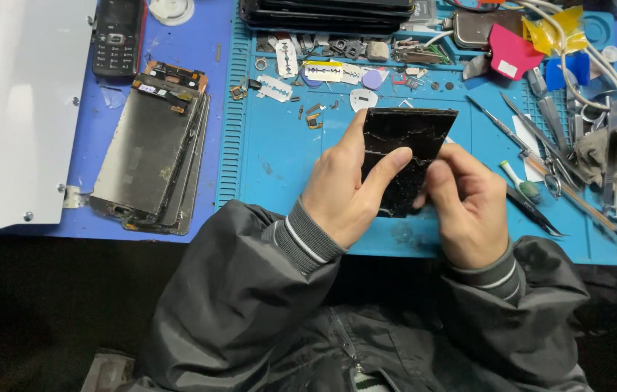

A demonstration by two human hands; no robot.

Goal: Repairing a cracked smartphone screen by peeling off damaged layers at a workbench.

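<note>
Head view: I see my left hand [341,192] and right hand [468,203] both pinching a cracked black phone screen [406,156], fingers closed around it above the blue repair mat [279,152].

Black screen panel [403,156] webbed with pale cracks; teal mat [287,156]; blue table [178,51]; pink pick [512,52].

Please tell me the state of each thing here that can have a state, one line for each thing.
Black screen panel: cracked, held above the mat in both hands.
Left hand: closed on the panel, thumb across its front.
Right hand: closed on the panel's lower right edge.
Stacked phone frames: disassembled, lying flat.
Black keypad phone: screen dark, lying flat.
Tweezers: lying unused on the blue mat.
</note>
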